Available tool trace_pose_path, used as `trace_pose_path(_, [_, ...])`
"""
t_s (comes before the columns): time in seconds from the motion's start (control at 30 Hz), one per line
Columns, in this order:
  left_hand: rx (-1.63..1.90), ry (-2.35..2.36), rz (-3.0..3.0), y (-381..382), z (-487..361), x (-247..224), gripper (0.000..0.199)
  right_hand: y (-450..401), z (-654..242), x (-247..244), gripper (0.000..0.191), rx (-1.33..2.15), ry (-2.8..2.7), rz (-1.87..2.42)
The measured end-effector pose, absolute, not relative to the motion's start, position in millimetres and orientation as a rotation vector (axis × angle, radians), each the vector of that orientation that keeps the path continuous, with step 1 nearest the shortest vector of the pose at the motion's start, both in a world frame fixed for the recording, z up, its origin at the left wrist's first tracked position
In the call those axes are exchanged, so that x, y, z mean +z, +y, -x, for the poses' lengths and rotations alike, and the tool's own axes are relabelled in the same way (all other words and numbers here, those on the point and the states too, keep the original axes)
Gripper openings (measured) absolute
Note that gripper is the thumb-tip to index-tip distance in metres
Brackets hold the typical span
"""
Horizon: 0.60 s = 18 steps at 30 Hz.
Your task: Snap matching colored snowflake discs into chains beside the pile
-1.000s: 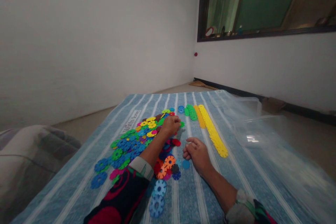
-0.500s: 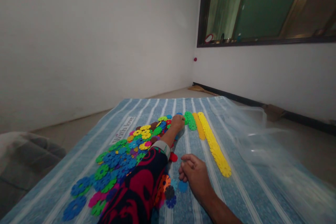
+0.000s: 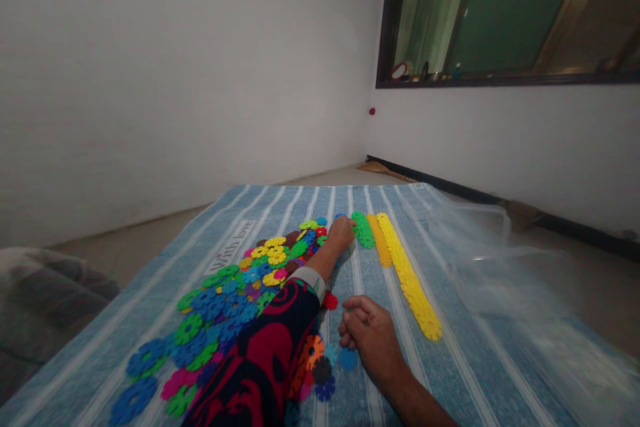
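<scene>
My left hand [image 3: 341, 233] reaches to the far side of the cloth, beside the top of a short row of overlapping green discs [image 3: 363, 230]; its fingers are pinched together, and what they hold is too small to make out. Nearer to me, my right hand [image 3: 369, 333] hovers over the cloth with its fingers curled, and whether it holds anything is hidden. A heap of notched discs in many colours [image 3: 220, 307] spreads to the left, partly behind my left sleeve. An orange row [image 3: 380, 240] and a long yellow row [image 3: 410, 277] lie to the right of the green one.
Clear plastic containers [image 3: 510, 280] stand on the right side of the striped cloth [image 3: 453, 353]. A blue disc [image 3: 348, 358] lies beside my right hand, close to a dark disc [image 3: 322, 370]. Grey fabric [image 3: 50, 300] shows at the left edge.
My left hand has shifted very slightly at the top of the green row. My right hand stays nearly where it was. The view has tilted a little.
</scene>
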State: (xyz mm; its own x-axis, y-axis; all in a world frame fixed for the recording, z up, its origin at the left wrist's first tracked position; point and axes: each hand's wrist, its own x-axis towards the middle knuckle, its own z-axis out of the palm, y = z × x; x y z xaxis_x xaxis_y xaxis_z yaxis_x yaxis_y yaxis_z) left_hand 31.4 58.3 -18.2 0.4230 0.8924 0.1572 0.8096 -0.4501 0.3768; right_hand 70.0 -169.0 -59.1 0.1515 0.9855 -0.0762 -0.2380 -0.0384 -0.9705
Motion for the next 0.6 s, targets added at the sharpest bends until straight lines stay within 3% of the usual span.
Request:
trace_pose_path(0.27, [0.476, 1.537, -2.446, 53.1, 3.9, 11.9, 0.033, -167.9, -74.3, -57.2, 0.025, 1.255, -0.941, 1.147])
trace_pose_path(0.5, [0.265, 1.48, -2.433, 23.5, 42.5, 22.4, 0.01, -167.6, -74.2, -57.7, 0.025, 1.249, -0.933, 1.149])
trace_pose_path(0.6, [0.186, 1.453, -2.44, 8.2, 47.7, 21.4, 0.013, -167.8, -73.9, -59.3, 0.024, 1.222, -0.94, 1.142])
